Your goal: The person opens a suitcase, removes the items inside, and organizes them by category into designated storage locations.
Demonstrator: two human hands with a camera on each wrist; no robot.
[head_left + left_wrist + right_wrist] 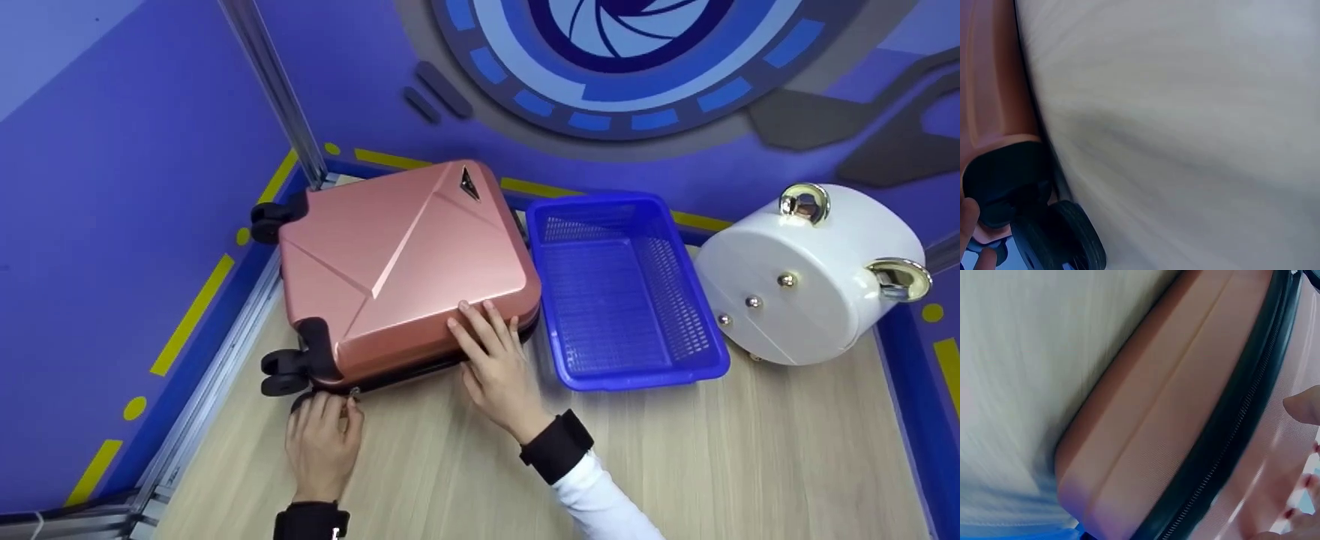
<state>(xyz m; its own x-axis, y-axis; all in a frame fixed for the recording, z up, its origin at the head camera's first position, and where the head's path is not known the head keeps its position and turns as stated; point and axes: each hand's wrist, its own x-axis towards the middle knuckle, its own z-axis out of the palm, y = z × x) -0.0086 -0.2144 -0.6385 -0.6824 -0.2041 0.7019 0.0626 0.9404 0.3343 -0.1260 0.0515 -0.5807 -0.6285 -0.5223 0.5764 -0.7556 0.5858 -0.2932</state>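
A pink hard-shell suitcase (405, 247) lies flat on its side, its black wheels (285, 373) toward the left. My right hand (499, 379) rests on its near edge at the right, fingers spread over the shell and thumb lower on the side. In the right wrist view a black zipper (1224, 455) runs along the suitcase's side, below the thumb. My left hand (322, 442) is at the near left corner, fingertips right at the lower wheel. Two left fingertips (968, 219) show beside the black corner guard (1008, 174) in the left wrist view.
A blue plastic basket (555, 352) stands right of the suitcase, close to its side. Farther right, a white round bag (795, 300) with gold rings and studs lies tilted. Blue-purple walls (150, 187) and a metal rail (217, 367) bound the wood-look surface (660, 457).
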